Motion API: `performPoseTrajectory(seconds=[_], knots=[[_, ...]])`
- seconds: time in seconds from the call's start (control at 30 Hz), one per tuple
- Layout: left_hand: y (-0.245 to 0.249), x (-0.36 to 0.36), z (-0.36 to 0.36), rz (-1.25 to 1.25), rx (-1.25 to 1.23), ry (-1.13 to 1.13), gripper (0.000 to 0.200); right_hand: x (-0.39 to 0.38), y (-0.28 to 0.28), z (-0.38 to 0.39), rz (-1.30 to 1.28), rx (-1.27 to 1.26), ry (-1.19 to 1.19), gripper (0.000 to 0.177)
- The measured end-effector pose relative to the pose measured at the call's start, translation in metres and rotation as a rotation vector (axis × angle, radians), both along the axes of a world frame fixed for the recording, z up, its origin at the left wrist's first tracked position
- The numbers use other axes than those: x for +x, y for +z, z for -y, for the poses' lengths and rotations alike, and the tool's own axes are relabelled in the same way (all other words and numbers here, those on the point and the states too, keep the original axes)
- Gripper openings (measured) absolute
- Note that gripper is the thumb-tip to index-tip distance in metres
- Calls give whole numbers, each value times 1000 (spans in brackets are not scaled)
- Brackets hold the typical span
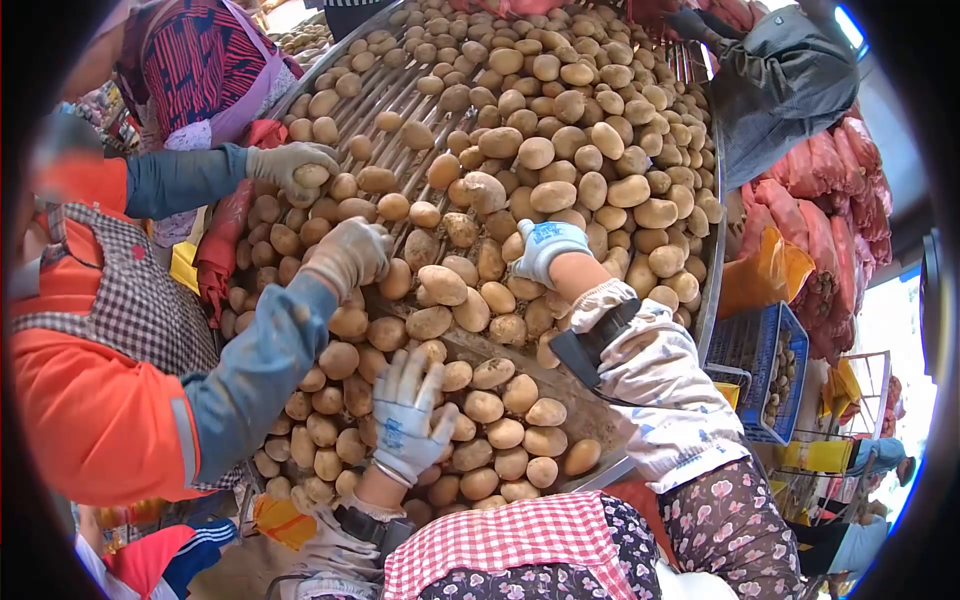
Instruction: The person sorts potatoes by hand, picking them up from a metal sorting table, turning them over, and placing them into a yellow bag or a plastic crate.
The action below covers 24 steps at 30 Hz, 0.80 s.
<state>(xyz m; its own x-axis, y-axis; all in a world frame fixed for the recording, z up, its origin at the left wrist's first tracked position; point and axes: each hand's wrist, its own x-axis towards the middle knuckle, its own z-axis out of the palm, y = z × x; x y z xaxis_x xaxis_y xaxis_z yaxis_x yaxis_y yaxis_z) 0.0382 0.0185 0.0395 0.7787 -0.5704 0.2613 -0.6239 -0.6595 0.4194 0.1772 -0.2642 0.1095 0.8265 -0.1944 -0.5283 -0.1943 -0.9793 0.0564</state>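
A slatted metal sorting table is heaped with brown potatoes. My left hand, in a white glove with blue print, lies with fingers spread on the potatoes at the near end. My right hand, gloved the same way, reaches further up the pile. Its back faces me and its fingers curl down among the potatoes, so whatever lies under the palm is hidden. A black band wraps my right forearm.
A co-worker in orange at the left reaches in with two grey-gloved hands, one on the pile and one holding a potato. Another person in a red striped top stands behind. At the right are a blue crate and red mesh sacks.
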Motion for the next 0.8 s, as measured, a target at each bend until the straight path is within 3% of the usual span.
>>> performPoseTrajectory(seconds=[0.1, 0.17, 0.23, 0.27, 0.3, 0.37, 0.43, 0.5, 0.57, 0.63, 0.7, 0.8], knots=[[4, 30, 5, 1, 113, 154, 69, -33, 13, -1, 179, 81, 93, 72], [-2, 30, 7, -63, 218, 214, 71, -53, 38, 5, 260, 347, -103, 69], [-12, 20, 9, -45, 296, 97, 73, -62, -14, 47, 687, 1205, -415, 59], [-14, 16, 10, -60, 295, 70, 82, -62, -21, 70, 737, 1450, -528, 50], [-14, 13, 11, -64, 296, 69, 82, -63, -17, 87, 751, 1529, -585, 47], [-11, 10, 13, -219, 205, -11, 91, -53, -20, 112, 627, 1388, -601, 47], [-11, 10, 19, -164, 268, -10, 95, -39, -34, 108, 367, 1356, -541, 53], [-10, 9, 25, -155, 267, 12, 96, -28, -38, 82, 329, 1133, -417, 72], [-10, 10, 26, -146, 253, 6, 96, -18, -17, 55, 286, 463, -254, 81], [-11, 9, 26, -140, 239, -2, 96, -7, -10, 51, 158, 455, -286, 86], [-14, 12, 24, -139, 205, -17, 97, -3, -42, 68, 221, 474, -286, 81], [-18, 12, 19, -151, 117, -40, 92, -30, -55, 90, 393, 1323, -504, 67]])
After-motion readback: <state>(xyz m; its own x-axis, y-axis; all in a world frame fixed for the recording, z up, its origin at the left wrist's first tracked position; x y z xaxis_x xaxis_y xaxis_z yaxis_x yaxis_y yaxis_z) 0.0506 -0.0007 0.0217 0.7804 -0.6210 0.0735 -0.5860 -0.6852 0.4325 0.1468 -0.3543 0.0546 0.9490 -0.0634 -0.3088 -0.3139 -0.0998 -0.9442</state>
